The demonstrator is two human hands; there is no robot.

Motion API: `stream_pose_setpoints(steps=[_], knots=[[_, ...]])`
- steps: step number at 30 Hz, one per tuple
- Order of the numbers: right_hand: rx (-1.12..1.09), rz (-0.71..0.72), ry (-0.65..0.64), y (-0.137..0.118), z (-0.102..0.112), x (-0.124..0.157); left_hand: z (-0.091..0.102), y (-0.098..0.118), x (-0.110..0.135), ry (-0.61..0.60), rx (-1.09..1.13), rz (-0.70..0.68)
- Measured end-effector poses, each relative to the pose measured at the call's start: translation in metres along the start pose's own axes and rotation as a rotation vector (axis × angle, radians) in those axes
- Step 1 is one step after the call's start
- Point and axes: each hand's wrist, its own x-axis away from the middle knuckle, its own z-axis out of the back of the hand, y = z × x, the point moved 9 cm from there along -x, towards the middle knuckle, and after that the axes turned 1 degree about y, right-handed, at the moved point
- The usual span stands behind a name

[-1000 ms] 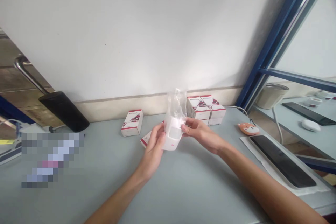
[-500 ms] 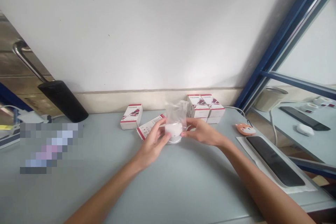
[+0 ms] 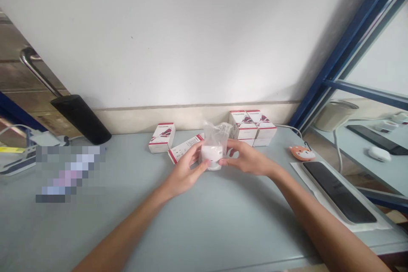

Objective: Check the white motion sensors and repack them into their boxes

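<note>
Left hand (image 3: pixel 183 174) lower now, right hand (image 3: pixel 248 159) opposite, around plastic bag (image 3: pixel 215 140)

Glossy clear plastic bag (image 3: pixel 216 132), thin film. Paperboard cartons (image 3: pixel 162 138) left of the bag: smooth white card, slight sheen. Surface (image 3: pixel 134 225) under the bag: matt grey, smooth.

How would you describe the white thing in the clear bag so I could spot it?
On the grey table against the white wall, find the stacked red-and-white boxes. In front of them, between the left hand and right hand, a squat white object sits in a clear plastic bag; unlike the square printed boxes, it is rounded.
</note>
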Motion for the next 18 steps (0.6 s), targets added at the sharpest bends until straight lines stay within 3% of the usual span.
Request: stream_pose_setpoints(steps=[4,7,11,15,18], knots=[[-0.003,0.016,0.070,-0.002,0.004,0.000,-0.004,-0.013,-0.002,-0.035,-0.033,0.037],[0.004,-0.014,0.007,0.005,-0.003,0.000,-0.004,-0.023,-0.002,-0.066,-0.119,0.074],[0.040,-0.039,-0.095,0.020,-0.016,0.001,-0.004,-0.015,-0.001,-0.061,-0.053,0.019],[0.110,-0.022,-0.085,0.024,-0.017,0.002,-0.003,-0.012,-0.002,-0.007,0.087,0.006],[0.102,0.003,-0.096,0.021,-0.017,0.003,-0.005,-0.018,-0.003,0.021,0.055,0.039]])
